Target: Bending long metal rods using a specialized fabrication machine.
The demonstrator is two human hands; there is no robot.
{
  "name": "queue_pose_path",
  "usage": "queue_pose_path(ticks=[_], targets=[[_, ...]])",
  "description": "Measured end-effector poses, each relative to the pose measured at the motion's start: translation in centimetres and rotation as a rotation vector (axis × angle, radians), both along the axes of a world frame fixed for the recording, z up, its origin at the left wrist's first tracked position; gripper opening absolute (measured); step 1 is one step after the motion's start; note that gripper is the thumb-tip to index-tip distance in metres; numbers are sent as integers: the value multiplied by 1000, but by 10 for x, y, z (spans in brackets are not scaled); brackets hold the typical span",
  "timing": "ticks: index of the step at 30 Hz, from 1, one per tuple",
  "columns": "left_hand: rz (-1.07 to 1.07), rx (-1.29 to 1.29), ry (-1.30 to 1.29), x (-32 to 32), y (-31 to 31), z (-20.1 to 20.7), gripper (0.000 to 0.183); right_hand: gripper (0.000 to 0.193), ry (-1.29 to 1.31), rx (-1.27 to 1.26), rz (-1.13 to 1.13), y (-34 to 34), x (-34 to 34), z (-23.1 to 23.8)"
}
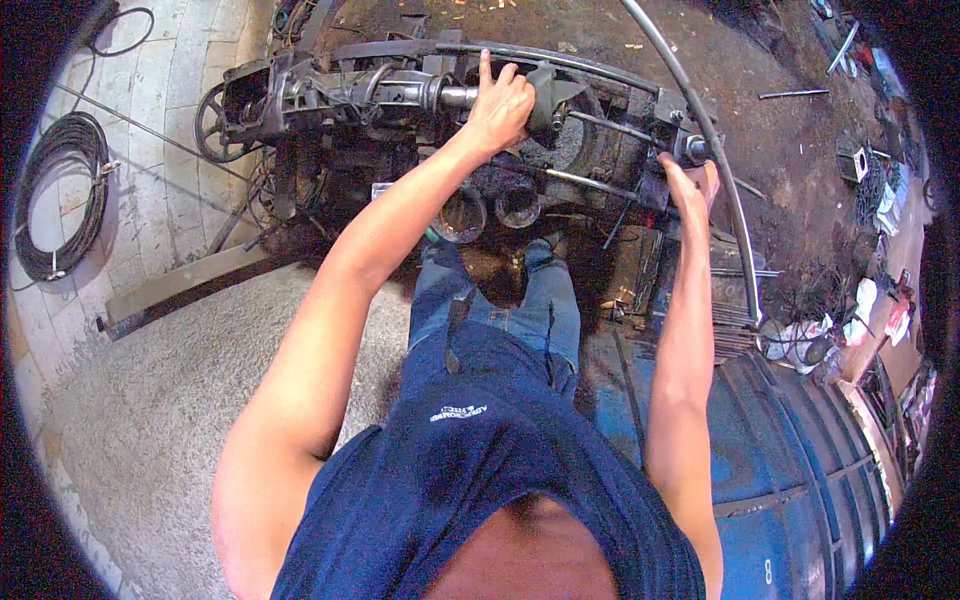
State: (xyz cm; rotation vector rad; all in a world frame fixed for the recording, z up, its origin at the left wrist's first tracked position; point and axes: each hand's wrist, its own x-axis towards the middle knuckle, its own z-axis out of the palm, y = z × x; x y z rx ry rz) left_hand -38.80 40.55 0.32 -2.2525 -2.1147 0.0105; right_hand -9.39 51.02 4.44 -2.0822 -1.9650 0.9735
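A long, dark, greasy machine with a shiny round shaft (458,97) and parallel rails stretches across in front of me. My left hand (500,108) lies over the shaft, its index finger stretched away from me and the other fingers bent beside a dark metal block (546,100). Farther right, my right hand (692,184) grips the machine's end fitting (696,150), a round metal piece in a dark bracket, from the near side. Part of its fingers is hidden. A long bent-looking metal rod (690,90) passes close by that hand.
A handwheel (212,122) sits at the machine's left end. Coiled black cable (62,195) lies on the paving at left. A metal bar (190,285) crosses the floor. Blue drums (780,460) stand at lower right, near several thin rods (715,325) and scrap. Two round openings or cans (517,205) are by my feet.
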Motion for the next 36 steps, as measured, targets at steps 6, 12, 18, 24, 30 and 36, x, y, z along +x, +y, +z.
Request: queue_pose_path(ticks=[6, 12, 18, 24, 30, 36], targets=[[8, -60, -20, 0, 1, 6, 47, 62, -1, -21, -28, 1, 0, 2], [18, 69, 68, -5, -15, 5, 26, 85, 240, -43, 72, 2, 18, -5], [243, -19, -510, -46, -68, 95, 55, 65, 356, 212, -135, -50, 46, -29], [601, 415, -392, -145, -108, 166, 70, 59, 415, -42, -212, -120, 35, -20], [645, -348, -37, -194, -146, 69, 82, 53, 428, -290, -136, -154, -8, -9], [596, -185, 53, -181, -163, 40, 76, 50, 526, -376, -137, -169, -32, 6]])
